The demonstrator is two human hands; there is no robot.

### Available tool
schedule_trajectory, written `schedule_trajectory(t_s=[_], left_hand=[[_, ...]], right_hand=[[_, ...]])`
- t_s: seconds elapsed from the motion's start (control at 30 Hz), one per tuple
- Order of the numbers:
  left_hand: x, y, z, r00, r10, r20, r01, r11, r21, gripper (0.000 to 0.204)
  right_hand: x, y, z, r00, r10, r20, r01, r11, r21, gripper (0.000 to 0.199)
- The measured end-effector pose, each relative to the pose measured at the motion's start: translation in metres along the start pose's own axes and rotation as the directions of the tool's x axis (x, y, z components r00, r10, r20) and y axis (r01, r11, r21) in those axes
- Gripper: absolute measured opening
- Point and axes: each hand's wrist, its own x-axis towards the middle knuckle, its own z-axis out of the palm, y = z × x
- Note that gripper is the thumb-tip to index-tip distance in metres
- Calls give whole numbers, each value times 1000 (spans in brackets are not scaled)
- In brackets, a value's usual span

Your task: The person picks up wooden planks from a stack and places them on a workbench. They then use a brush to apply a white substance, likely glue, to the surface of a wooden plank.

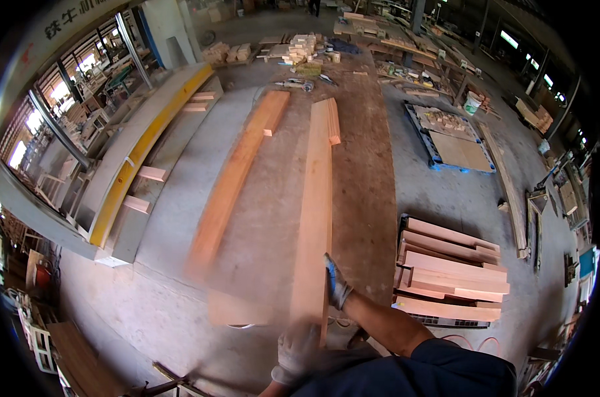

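A long pale wooden plank (312,198) runs away from me over a brown board surface, with a shorter block (333,126) against its far right end. My right hand (338,284), in a grey and blue work glove, grips the plank's right edge near its close end. My left hand (295,354), in a light glove, is at the plank's near end; its fingers are blurred. To the left lies a second, more orange plank (237,178), apart from the first, with a small block (271,126) at its far right side. Haze covers its near end.
A stack of reddish timber pieces (455,274) sits low on the right. Beyond it is a blue-edged pallet (452,142). A large machine with a yellow strip (125,175) stands left. Power tools (299,85) and piled wood blocks (303,49) lie at the far end.
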Motion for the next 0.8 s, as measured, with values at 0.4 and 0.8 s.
schedule_trajectory(t_s=[0.4,0.8], left_hand=[[8,-5,-1,950,-311,16,303,911,-282,81],[-28,-141,19,660,-553,509,524,-147,-839,32]], right_hand=[[27,26,24,916,-179,-358,-27,865,-502,65],[-4,31,39,961,-249,-123,-17,386,-922,42]])
